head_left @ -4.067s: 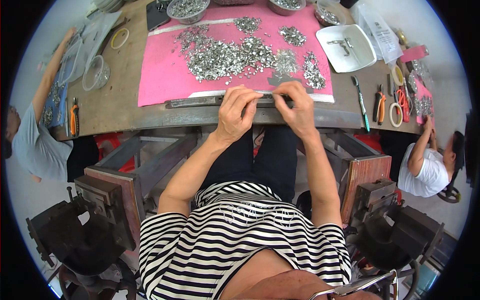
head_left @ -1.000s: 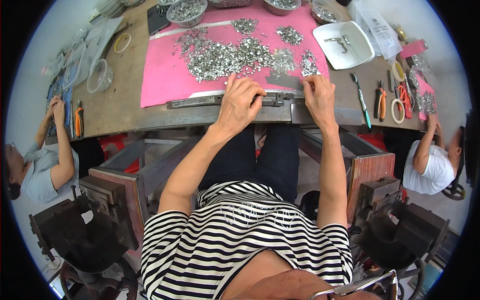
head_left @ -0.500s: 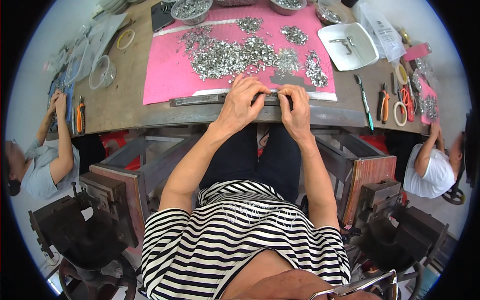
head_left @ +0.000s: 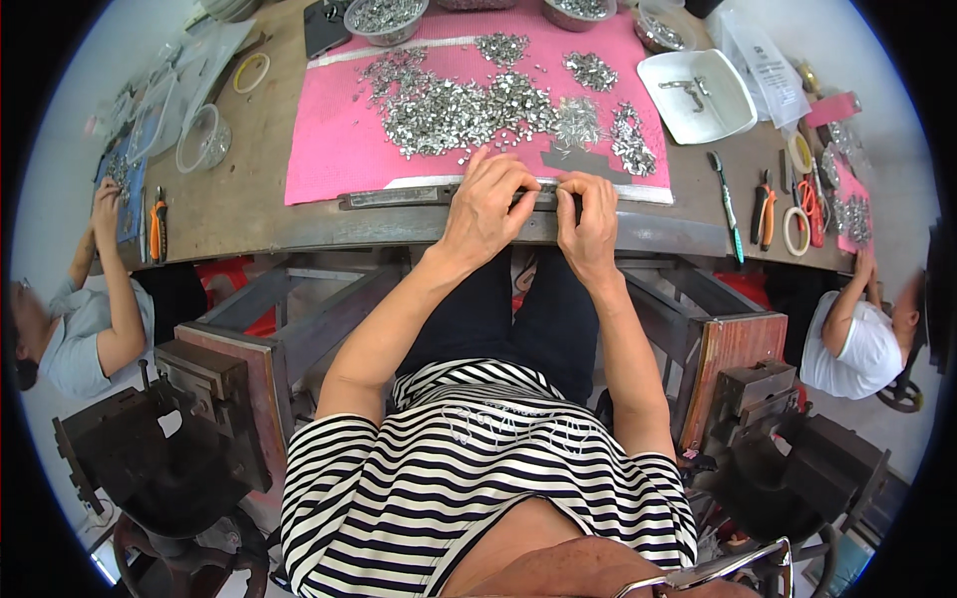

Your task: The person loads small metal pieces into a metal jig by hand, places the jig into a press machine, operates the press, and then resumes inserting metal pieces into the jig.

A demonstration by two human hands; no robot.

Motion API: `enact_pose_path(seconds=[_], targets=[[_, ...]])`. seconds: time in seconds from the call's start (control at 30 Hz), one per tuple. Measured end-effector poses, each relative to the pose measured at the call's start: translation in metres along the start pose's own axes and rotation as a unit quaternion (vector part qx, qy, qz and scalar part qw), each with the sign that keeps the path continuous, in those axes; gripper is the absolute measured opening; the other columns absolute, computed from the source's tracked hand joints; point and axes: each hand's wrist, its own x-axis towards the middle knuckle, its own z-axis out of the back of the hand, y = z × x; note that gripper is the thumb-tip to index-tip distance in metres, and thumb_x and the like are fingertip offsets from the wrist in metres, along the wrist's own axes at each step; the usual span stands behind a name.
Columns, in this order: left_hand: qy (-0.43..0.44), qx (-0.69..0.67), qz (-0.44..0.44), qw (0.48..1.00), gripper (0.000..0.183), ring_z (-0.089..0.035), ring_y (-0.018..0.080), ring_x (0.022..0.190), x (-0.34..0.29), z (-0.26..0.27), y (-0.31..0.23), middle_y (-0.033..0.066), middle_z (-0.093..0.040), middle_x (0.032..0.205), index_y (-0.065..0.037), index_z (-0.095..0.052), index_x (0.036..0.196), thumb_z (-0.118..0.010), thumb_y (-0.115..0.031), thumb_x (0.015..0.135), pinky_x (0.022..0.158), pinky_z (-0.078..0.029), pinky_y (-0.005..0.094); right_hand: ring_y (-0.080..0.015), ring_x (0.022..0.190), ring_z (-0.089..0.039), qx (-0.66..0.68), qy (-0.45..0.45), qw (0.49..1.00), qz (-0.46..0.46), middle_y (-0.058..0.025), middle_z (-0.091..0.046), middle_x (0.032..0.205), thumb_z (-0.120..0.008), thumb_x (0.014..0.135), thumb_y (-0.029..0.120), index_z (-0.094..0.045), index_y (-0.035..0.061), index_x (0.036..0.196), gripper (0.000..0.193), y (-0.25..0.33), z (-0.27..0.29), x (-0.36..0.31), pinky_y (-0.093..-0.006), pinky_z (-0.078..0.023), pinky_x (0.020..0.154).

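Note:
Both my hands work at a long dark metal bar [head_left: 399, 198] lying along the table's front edge. My left hand [head_left: 488, 204] is over the bar with thumb and fingers pinched; what sits between them is too small to name. Close by on the right, my right hand [head_left: 588, 219] also pinches at the bar, its fingertips near the left ones. Just beyond them, a large heap of small silvery metal pieces [head_left: 449, 115] spreads on a pink mat [head_left: 329, 140]. A pile of thin metal pins [head_left: 576, 122] and a grey flat strip [head_left: 588, 162] lie past my right hand.
To the right are a white tray [head_left: 653, 105] with metal parts, a green-handled toothbrush [head_left: 731, 214], orange-handled pliers [head_left: 765, 214] and a tape roll [head_left: 797, 231]. Bowls of metal pieces [head_left: 386, 22] stand at the back. Co-workers sit at left [head_left: 80, 329] and right [head_left: 857, 339].
My hands stay at nearly the same spot on the bar, fingers still pinched. The left co-worker's hands have shifted a little.

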Motion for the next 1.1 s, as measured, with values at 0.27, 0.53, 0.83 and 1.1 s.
enact_pose_path(seconds=[0.27, 0.53, 0.83, 1.1], targets=[[0.000, -0.002, 0.004, 1.000, 0.014, -0.065, 0.0326, 0.111, 0.000, 0.001, -0.002, 0.0125, -0.069, 0.101, -0.004, -0.068, 0.096, -0.075, -0.005, 0.084, 0.111, -0.039, 0.0546, -0.0316, 0.097, -0.061, -0.015, -0.012, 1.000, 0.003, -0.0120, -0.066, 0.104, -0.067, 0.088, -0.002, -0.060, 0.0029, 0.100, 0.015, 0.003, 0.001, -0.004, -0.0422, -0.044, 0.087], [-0.036, 0.003, -0.001, 0.999, 0.017, -0.064, 0.0319, 0.108, 0.000, -0.005, -0.002, 0.0109, -0.066, 0.096, -0.005, -0.068, 0.100, -0.074, -0.008, 0.085, 0.109, -0.041, 0.0534, -0.0253, 0.095, -0.066, 0.083, 0.004, 0.991, -0.108, -0.0115, -0.070, 0.103, -0.068, 0.092, 0.000, -0.065, 0.0000, 0.101, 0.009, 0.004, 0.013, 0.000, -0.0347, -0.051, 0.085], [-0.106, -0.005, 0.020, 0.994, 0.020, -0.066, 0.0284, 0.103, -0.008, 0.040, 0.000, 0.0094, -0.070, 0.102, -0.006, -0.070, 0.106, -0.075, -0.007, 0.087, 0.110, -0.041, 0.0527, -0.0284, 0.096, -0.064, 0.073, 0.001, 0.991, -0.111, -0.0106, -0.069, 0.100, -0.074, 0.086, 0.004, -0.065, 0.0019, 0.100, 0.016, 0.007, 0.011, 0.002, -0.0376, -0.048, 0.087], [-0.105, 0.160, 0.083, 0.978, 0.019, -0.061, 0.0301, 0.114, -0.026, 0.091, 0.042, 0.0076, -0.071, 0.112, -0.008, -0.073, 0.107, -0.074, -0.010, 0.088, 0.109, -0.038, 0.0526, -0.0259, 0.088, -0.060, -0.023, 0.013, 0.999, -0.029, -0.0072, -0.065, 0.090, -0.076, 0.085, 0.007, -0.069, 0.0063, 0.098, 0.014, 0.012, 0.006, 0.017, -0.0376, -0.041, 0.082]])
